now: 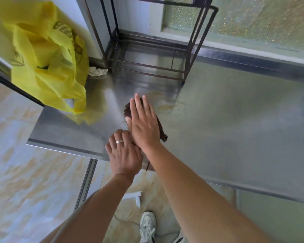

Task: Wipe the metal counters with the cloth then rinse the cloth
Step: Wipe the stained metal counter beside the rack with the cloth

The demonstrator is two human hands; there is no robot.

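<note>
A dark brown cloth (162,128) lies on the metal counter (226,128) near its front edge. My right hand (144,121) presses flat on top of the cloth, fingers straight and together, and covers most of it. My left hand (124,152), with a ring on one finger, rests at the counter's front edge beside the right wrist, fingers curled onto the cloth's near end. A strip of the cloth hangs over the edge below my hands. A yellowish smear (162,100) marks the counter just beyond the right fingertips.
A yellow plastic bag (47,58) sits on the counter's left end. A crumpled whitish rag (97,71) lies behind it. A dark wire rack (147,50) stands at the back against the wall and frosted window. Tiled floor and my shoe (147,225) are below.
</note>
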